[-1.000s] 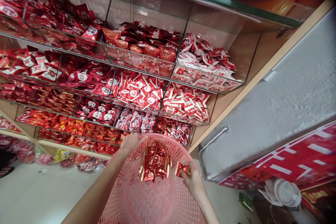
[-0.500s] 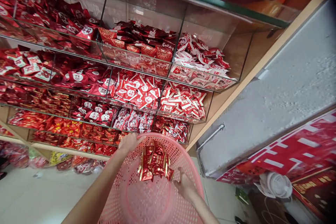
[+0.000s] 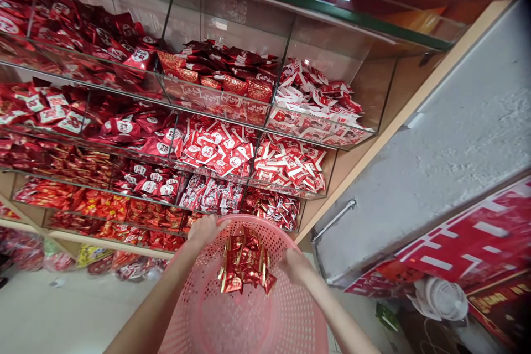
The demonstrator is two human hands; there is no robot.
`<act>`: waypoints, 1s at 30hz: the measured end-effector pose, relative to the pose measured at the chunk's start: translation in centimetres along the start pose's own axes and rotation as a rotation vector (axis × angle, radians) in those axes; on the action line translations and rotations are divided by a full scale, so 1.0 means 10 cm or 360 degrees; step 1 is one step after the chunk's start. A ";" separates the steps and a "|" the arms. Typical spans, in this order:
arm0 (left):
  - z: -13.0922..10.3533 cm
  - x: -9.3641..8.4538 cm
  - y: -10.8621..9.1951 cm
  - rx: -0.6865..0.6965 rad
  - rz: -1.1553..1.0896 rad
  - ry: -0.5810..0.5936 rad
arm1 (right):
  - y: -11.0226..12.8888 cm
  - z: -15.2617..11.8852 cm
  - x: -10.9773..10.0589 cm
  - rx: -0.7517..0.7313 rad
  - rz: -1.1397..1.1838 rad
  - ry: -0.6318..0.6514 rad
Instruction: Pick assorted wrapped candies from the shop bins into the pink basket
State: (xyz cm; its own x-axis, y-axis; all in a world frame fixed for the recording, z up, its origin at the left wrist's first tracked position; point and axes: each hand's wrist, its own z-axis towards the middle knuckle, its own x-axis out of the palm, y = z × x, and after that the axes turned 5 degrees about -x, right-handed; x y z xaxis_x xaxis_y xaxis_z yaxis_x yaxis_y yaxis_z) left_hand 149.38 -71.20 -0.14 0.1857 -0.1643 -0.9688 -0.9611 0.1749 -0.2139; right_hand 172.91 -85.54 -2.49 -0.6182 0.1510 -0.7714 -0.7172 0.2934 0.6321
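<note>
A pink perforated plastic basket (image 3: pixel 301 318) is tilted in front of me, its opening facing up toward my view. My left hand (image 3: pixel 204 231) is closed over its upper-left rim. A small pile of shiny red-and-gold wrapped packets (image 3: pixel 246 263) lies inside, against the upper part of the basket. To the right of the packets is my right hand (image 3: pixel 295 265), over the basket's right side. Motion smears its fingers, and I see nothing held in it.
Beyond the basket stands a wooden shelf with clear dividers (image 3: pixel 265 135), its bins holding many red and white packets (image 3: pixel 218 146). Bagged goods (image 3: pixel 95 254) sit on the floor at left. At right are a grey wall (image 3: pixel 448 138) and a white fan (image 3: pixel 446 298).
My right hand has moved up from beside the packets' lower right corner to the basket's right side. My left hand keeps its place on the rim, and the packets still lie together.
</note>
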 end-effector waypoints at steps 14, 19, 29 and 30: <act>0.04 0.09 0.04 0.0056 0.0051 -0.0077 | 0.91 1.55 0.32 -0.0523 -0.0614 0.0332; 0.03 0.06 0.03 0.0079 0.0072 -0.0096 | 0.89 1.69 0.47 -0.0527 -0.0703 0.0394; 0.07 0.10 0.06 0.0072 0.0004 -0.0100 | 0.83 1.73 0.43 -0.0496 -0.0831 0.0436; 0.06 0.09 0.05 0.0063 0.0003 -0.0094 | 0.84 1.73 0.44 -0.0488 -0.0853 0.0426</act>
State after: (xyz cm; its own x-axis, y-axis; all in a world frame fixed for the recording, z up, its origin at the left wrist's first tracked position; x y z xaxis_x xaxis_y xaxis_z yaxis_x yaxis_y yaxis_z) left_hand 149.16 -70.65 -1.23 0.1967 -0.1063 -0.9747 -0.9529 0.2134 -0.2156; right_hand 169.72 -66.11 -1.77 -0.1811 -0.1917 -0.9646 -0.9816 -0.0250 0.1892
